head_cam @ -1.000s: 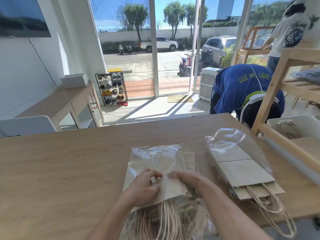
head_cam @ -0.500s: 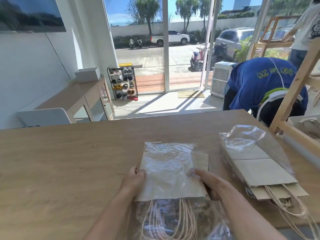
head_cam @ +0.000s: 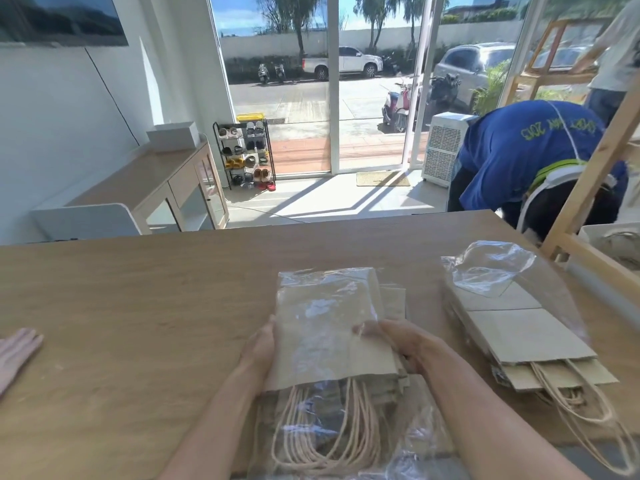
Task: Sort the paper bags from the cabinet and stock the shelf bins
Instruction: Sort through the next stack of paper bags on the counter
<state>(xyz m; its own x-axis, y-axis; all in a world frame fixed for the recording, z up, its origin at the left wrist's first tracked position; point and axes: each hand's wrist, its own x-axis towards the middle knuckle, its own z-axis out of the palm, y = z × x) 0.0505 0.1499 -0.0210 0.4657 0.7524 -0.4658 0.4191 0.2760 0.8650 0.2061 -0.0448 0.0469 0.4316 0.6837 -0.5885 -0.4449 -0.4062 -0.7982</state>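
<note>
Nearest, at six o'clock, a crinkled clear plastic sleeve (head_cam: 346,441) lay on the light wooden table (head_cam: 138,323). It held a flat stack of brown kraft paper bags (head_cam: 329,334), whose open mouths faced the wearer. Their pale twisted cord handles (head_cam: 322,427) spilled out in a loose bundle, still inside the film. The left hand (head_cam: 258,355) gripped the stack's left edge, and the right hand (head_cam: 403,344) was curled round its right edge with the thumb on top. The top bag looked smooth and creased only at its folded base.

At three o'clock, just beside it, a second plastic-wrapped stack of larger brown bags (head_cam: 519,334) rested on the table. Its film was bunched at the far end, and its handles trailed over the table edge. At nine o'clock another person's hand (head_cam: 17,348) lay flat on the wood.

Farther, at two o'clock, a white bin (head_cam: 588,232) sat in a pale wooden shelf frame (head_cam: 595,174). Looped bag handles showed inside it. Behind it a person in a blue shirt (head_cam: 519,143) bent over.
</note>
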